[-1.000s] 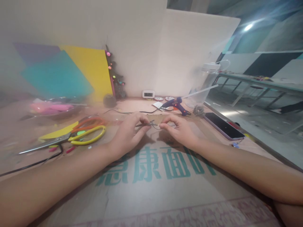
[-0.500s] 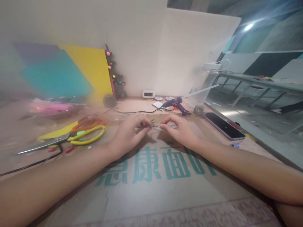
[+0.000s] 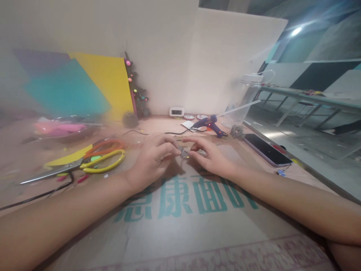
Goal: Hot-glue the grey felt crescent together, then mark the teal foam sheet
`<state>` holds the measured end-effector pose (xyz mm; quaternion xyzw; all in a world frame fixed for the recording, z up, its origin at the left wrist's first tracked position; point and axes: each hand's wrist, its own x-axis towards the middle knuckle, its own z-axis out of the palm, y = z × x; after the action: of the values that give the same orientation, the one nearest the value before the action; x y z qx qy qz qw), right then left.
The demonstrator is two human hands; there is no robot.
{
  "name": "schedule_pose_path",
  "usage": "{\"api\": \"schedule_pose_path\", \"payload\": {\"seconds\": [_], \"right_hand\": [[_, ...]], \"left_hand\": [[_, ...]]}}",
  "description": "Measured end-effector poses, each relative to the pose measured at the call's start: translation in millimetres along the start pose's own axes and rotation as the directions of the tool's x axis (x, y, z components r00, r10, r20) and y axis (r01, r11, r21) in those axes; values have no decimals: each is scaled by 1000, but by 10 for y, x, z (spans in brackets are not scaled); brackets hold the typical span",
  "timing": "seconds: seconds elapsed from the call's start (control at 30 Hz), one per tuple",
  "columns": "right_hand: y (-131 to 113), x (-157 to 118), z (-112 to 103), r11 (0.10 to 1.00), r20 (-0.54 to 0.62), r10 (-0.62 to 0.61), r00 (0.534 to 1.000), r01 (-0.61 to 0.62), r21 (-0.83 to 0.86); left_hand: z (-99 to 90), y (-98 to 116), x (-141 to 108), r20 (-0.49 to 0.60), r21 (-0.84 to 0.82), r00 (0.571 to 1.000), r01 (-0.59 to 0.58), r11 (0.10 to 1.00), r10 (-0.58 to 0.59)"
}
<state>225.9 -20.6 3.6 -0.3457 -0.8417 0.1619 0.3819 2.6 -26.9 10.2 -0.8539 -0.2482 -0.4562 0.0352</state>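
Note:
Above the printed sheet on the table, my two hands face each other with a small tangle of thin grey-brown twine (image 3: 184, 152) between their fingertips. My left hand (image 3: 153, 156) is closed, thumb and fingers pinched at the left end of the twine. The right hand (image 3: 213, 156) has its index finger stretched out above and its thumb lower down, with a gap between them beside the twine. Blur and the fingers hide the twine's exact shape.
Yellow-handled scissors (image 3: 103, 163) and orange-handled scissors (image 3: 105, 146) lie to the left. Behind my hands is a blue glue gun (image 3: 210, 124) with a black cord. A twine roll (image 3: 237, 131) and a phone (image 3: 266, 149) sit at right. A small clock (image 3: 176, 111) stands at the back.
My right thumb and index finger have gone from pinched to apart. The twine strands stretched between my hands are now a small bunch at my left fingertips.

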Motion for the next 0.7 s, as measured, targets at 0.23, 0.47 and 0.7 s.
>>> {"api": "schedule_pose_path", "payload": {"seconds": [0.23, 0.47, 0.7], "right_hand": [[27, 39, 14, 992, -73, 123, 990, -122, 15], [-7, 47, -19, 993, -182, 108, 977, -116, -36], [13, 49, 0, 995, -46, 94, 994, -95, -6]], "left_hand": [[1, -3, 12, 6, -10, 1000, -10, 1000, 10], [10, -28, 8, 8, 4, 1000, 6, 1000, -6], [66, -57, -6, 66, -80, 998, 22, 997, -16]]}}
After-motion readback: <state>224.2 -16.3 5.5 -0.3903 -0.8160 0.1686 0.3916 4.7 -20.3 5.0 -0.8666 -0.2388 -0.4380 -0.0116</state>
